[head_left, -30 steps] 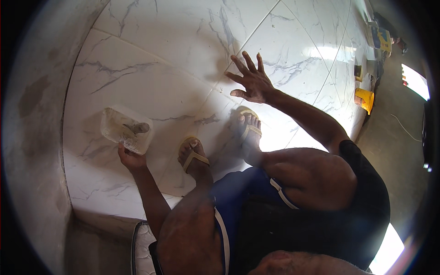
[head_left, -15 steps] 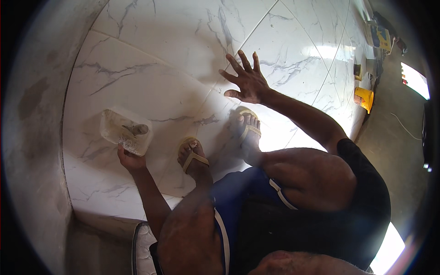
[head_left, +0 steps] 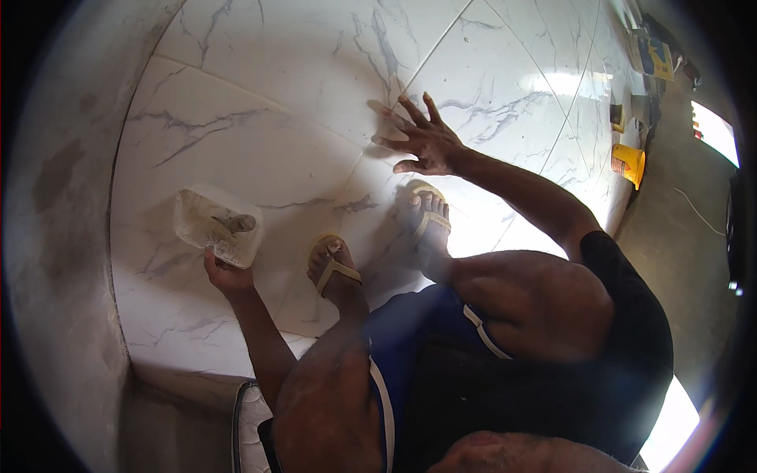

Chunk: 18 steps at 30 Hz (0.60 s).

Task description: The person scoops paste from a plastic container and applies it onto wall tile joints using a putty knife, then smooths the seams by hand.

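My left hand (head_left: 227,273) grips the near edge of a white plastic tub (head_left: 188,214). Pale residue coats the tub's inside, and a small greyish lump (head_left: 240,223) lies in it. My right hand (head_left: 430,148) is over the marble-patterned tiles (head_left: 252,150) with its fingers spread, close to where tile joints meet. Nothing shows in that hand. Its fingertips lie at or just above the floor; contact cannot be made out. Some fingers are slightly blurred.
My feet, in tan flip-flops (head_left: 342,273), stand between my hands. A bare grey wall (head_left: 71,181) runs along the left. At the right edge are a yellow container (head_left: 628,164), a printed bag (head_left: 656,59) and a thin cable (head_left: 698,211). A quilted item (head_left: 252,430) lies below the floor's near edge.
My right hand has turned and come slightly lower, its fingers now pointing more to the left. My left hand and the tub have hardly moved.
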{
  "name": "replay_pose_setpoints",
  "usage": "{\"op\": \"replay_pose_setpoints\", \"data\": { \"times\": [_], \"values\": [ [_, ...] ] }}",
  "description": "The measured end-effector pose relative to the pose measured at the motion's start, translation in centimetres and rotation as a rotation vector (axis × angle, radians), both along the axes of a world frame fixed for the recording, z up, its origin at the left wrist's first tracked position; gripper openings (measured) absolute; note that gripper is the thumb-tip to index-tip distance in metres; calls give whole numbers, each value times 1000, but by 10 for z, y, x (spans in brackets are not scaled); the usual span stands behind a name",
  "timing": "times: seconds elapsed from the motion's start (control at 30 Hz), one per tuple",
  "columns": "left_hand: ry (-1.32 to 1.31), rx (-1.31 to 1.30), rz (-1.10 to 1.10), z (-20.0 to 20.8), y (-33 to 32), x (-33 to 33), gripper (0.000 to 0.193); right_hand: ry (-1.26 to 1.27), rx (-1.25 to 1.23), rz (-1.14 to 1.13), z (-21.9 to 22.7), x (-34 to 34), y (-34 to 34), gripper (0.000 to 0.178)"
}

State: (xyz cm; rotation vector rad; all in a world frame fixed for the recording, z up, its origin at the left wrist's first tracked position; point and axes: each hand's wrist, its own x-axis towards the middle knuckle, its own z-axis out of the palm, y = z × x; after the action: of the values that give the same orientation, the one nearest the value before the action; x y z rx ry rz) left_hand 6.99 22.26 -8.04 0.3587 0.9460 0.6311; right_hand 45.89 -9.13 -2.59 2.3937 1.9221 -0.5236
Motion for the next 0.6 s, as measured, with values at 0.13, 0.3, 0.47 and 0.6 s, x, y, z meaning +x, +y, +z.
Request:
{"op": "replay_pose_setpoints", "data": {
  "times": [0.13, 0.3, 0.47, 0.6],
  "values": [
    [18, -21, 16, 1, -1, -1, 66, 47, -93, 44, 10, 11, 1, 72],
    [42, -29, 6, 7, -2, 8, 66, 24, 1, 12, -2, 11, 18, 72],
    [11, -57, 17, 5, 0, 0, 67, 33, -44, 181, 6, 14, 3, 72],
    [49, -55, 22, 5, 0, 2, 67, 103, 52, 122, 7, 25, 14, 72]
  ]
}}
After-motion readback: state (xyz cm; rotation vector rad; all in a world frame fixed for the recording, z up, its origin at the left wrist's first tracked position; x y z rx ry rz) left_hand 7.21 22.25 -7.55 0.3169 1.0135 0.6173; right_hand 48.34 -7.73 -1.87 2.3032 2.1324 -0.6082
